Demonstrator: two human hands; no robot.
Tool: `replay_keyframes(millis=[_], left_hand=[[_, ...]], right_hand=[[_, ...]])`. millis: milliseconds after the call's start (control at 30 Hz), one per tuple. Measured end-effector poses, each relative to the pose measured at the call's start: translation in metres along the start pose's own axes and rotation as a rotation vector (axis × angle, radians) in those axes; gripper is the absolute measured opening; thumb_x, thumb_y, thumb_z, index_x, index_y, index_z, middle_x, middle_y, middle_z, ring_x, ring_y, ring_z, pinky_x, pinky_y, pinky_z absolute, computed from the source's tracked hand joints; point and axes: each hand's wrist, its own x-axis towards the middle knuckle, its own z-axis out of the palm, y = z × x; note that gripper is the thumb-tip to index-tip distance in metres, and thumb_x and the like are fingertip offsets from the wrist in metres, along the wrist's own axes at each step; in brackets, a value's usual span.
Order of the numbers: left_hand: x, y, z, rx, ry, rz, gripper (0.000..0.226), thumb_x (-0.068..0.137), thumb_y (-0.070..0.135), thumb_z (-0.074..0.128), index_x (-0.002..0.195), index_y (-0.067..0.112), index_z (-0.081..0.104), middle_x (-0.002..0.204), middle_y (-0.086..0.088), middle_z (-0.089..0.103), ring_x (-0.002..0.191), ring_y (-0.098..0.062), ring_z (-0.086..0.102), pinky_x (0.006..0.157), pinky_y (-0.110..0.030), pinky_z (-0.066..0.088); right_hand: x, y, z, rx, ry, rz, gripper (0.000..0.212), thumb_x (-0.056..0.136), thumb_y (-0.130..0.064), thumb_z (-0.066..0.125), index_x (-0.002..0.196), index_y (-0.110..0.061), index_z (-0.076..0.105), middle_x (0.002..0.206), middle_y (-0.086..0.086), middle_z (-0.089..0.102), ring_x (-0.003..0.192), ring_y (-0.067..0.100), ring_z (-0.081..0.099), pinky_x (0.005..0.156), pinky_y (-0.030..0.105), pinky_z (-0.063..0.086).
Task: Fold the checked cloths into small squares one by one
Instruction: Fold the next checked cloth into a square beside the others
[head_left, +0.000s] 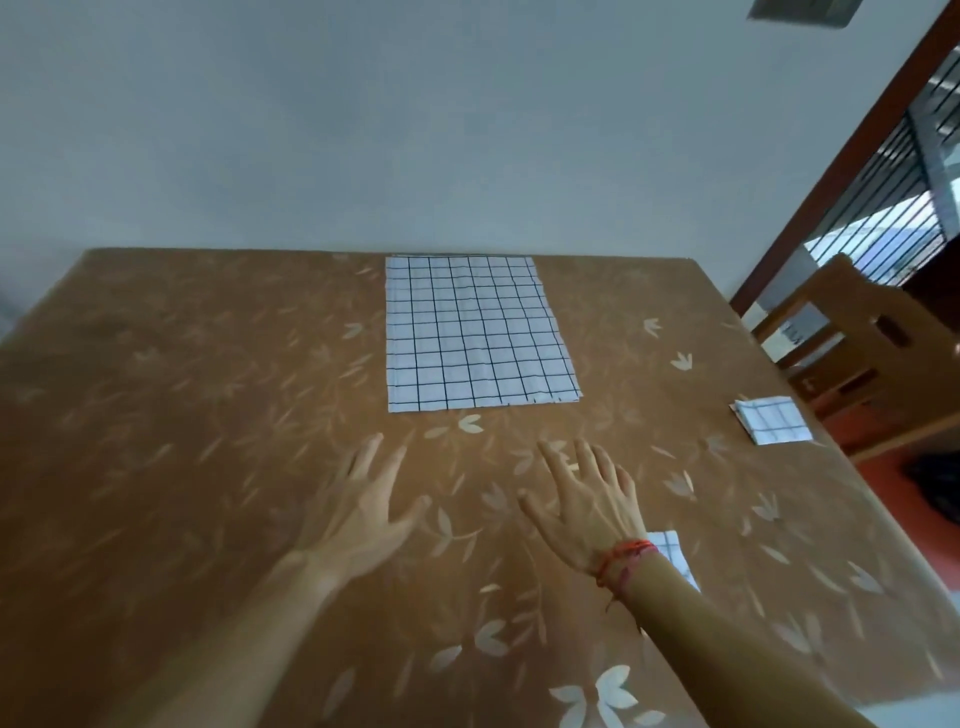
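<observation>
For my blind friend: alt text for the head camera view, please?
Open left hand and right hand stretch over a brown leafy tablecloth toward a flat white checked cloth. One small folded checked square lies at the right edge, another by the right wrist.

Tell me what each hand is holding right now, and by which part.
Nothing is held. The left hand and right hand are both open with fingers spread over the table, short of the flat checked cloth.

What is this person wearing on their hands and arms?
No gloves or sleeves show: the left hand and right hand are bare. A red-orange thread band with loose ends is tied round the right wrist.
</observation>
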Motion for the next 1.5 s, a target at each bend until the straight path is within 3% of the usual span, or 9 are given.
replay_keyframes(millis=[333,667,833,1000,1133,1233,1367,1433,1500], left_hand=[[0.118,-0.019,0.069,0.007,0.043,0.011,0.077,0.083,0.072,0.027,0.146,0.027,0.031,0.158,0.002,0.017,0.144,-0.017,0.015,0.11,-0.041,0.032],[0.179,-0.03,0.107,0.072,-0.108,-0.056,0.074,0.09,0.071,0.025,0.154,0.038,0.005,0.163,-0.008,-0.004,0.148,-0.029,-0.007,0.118,-0.049,0.006],[0.175,-0.03,0.112,0.129,-0.074,-0.045,0.077,0.09,0.072,0.023,0.154,0.031,0.01,0.163,-0.007,-0.001,0.149,-0.024,-0.005,0.119,-0.045,0.005],[0.165,-0.025,0.11,0.183,0.037,-0.001,0.072,0.094,0.061,0.028,0.148,0.015,0.032,0.16,-0.005,0.021,0.148,-0.017,0.009,0.117,-0.042,0.013],[0.158,-0.032,0.107,0.144,0.262,0.112,0.036,0.09,0.039,0.051,0.107,0.011,0.066,0.121,-0.001,0.064,0.124,-0.019,0.05,0.098,-0.04,0.036],[0.149,-0.038,0.095,0.081,0.375,0.159,0.001,0.081,0.012,0.065,0.081,0.011,0.065,0.08,0.001,0.066,0.084,-0.024,0.063,0.071,-0.036,0.043],[0.133,-0.04,0.069,0.12,0.359,0.152,0.036,0.073,-0.006,0.068,0.053,0.014,0.047,0.048,0.003,0.042,0.049,-0.024,0.048,0.05,-0.028,0.028],[0.125,-0.043,0.062,0.124,0.341,0.185,0.037,0.076,-0.006,0.067,0.052,0.014,0.048,0.049,0.005,0.038,0.055,-0.027,0.054,0.054,-0.033,0.045],[0.118,-0.049,0.057,0.139,0.335,0.173,0.031,0.078,-0.003,0.067,0.056,0.015,0.055,0.055,0.004,0.048,0.066,-0.023,0.058,0.06,-0.038,0.049]], right_hand=[[0.118,0.024,0.071,-0.007,-0.008,0.02,0.066,0.089,-0.068,0.029,0.147,-0.043,0.014,0.155,0.009,0.023,0.144,0.029,0.018,0.115,0.045,0.02],[0.177,0.034,0.098,0.118,-0.049,0.039,0.065,0.088,-0.065,0.032,0.146,-0.038,0.022,0.158,0.009,0.015,0.147,0.024,0.009,0.114,0.046,0.019],[0.195,0.03,0.11,0.065,-0.049,0.031,0.067,0.09,-0.067,0.026,0.149,-0.039,0.015,0.16,0.012,0.009,0.149,0.025,0.001,0.116,0.046,0.013],[0.186,0.022,0.118,-0.064,0.012,-0.044,0.061,0.092,-0.06,0.024,0.146,-0.033,0.022,0.147,0.012,0.036,0.14,0.026,0.023,0.11,0.046,0.023],[0.167,0.015,0.117,-0.111,0.024,-0.072,0.063,0.088,-0.061,0.028,0.143,-0.031,0.025,0.133,0.01,0.048,0.128,0.027,0.036,0.108,0.045,0.029],[0.154,0.008,0.114,-0.114,0.043,-0.057,0.068,0.084,-0.068,0.031,0.141,-0.032,0.027,0.128,0.008,0.052,0.124,0.026,0.04,0.107,0.044,0.03],[0.137,-0.003,0.106,-0.144,0.079,-0.073,0.068,0.087,-0.063,0.036,0.144,-0.027,0.026,0.133,0.009,0.046,0.128,0.026,0.036,0.109,0.043,0.029],[0.131,-0.006,0.101,-0.166,0.088,-0.09,0.066,0.091,-0.057,0.041,0.146,-0.022,0.028,0.137,0.011,0.044,0.131,0.029,0.035,0.108,0.043,0.029],[0.125,-0.008,0.098,-0.185,0.087,-0.107,0.062,0.094,-0.051,0.043,0.145,-0.018,0.033,0.138,0.013,0.045,0.131,0.03,0.036,0.107,0.043,0.029]])
